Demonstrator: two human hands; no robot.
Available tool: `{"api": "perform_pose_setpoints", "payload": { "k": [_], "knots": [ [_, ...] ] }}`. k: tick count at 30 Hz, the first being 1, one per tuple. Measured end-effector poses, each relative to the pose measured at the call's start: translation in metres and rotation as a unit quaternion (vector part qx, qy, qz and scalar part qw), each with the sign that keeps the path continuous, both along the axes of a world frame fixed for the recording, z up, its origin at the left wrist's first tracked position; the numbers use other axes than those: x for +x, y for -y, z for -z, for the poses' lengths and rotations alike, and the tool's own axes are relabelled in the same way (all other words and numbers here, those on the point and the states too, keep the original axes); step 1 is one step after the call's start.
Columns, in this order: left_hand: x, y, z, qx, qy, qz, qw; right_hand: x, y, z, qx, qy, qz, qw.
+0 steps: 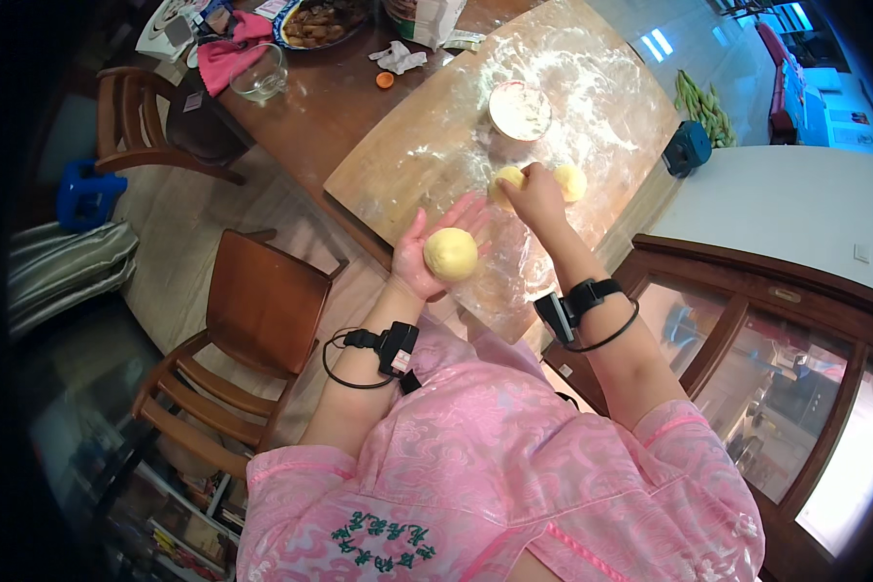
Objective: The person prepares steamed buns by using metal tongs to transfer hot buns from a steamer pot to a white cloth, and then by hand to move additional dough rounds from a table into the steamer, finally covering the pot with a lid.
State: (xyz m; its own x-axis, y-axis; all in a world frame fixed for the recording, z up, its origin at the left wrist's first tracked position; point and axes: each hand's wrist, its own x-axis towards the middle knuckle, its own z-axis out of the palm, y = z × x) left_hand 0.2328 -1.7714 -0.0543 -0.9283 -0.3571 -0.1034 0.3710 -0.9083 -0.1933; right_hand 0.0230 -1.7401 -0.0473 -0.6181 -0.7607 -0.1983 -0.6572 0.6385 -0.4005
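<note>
On the upturned palm of my left hand (412, 256) rests a smooth, pale yellow dough ball (451, 254); the fingers are spread out beneath and beyond it. My right hand (540, 198) reaches down to the floured wooden board (400, 174), its thumb and curled fingers on a second dough ball (504, 186). Part of that ball is hidden by the hand. A third dough ball (572, 183) sits on the board just right of my right hand. Beyond both hands stands a round bowl of flour (492, 120).
Left of the board, the brown table (320, 109) bears a glass bowl (259, 81), a pink cloth (225, 54), crumpled tissue (399, 57), an orange cap (385, 80) and a dish of food (324, 25). A wooden chair (268, 305) stands at my left, a glazed wooden door (727, 309) at my right.
</note>
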Motion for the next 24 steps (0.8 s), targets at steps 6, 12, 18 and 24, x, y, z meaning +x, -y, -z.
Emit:
{"api": "perform_pose_setpoints", "payload": {
  "k": [6, 12, 18, 24],
  "knots": [
    [0.007, 0.004, 0.008, -0.009, 0.017, 0.011, 1.000, 0.003, -0.011, -0.007, -0.056, -0.037, -0.064, 0.996],
    [0.007, 0.006, 0.012, -0.005, 0.021, 0.033, 0.999, -0.012, -0.011, -0.018, 0.066, 0.225, -0.031, 0.972],
    [0.000, 0.004, 0.012, -0.017, 0.022, 0.095, 0.995, -0.022, -0.015, -0.066, 0.020, 0.581, 0.051, 0.812],
    [-0.026, -0.004, 0.008, -0.048, 0.014, 0.169, 0.984, -0.016, -0.018, -0.087, 0.068, 0.572, -0.069, 0.815]
  ]
}}
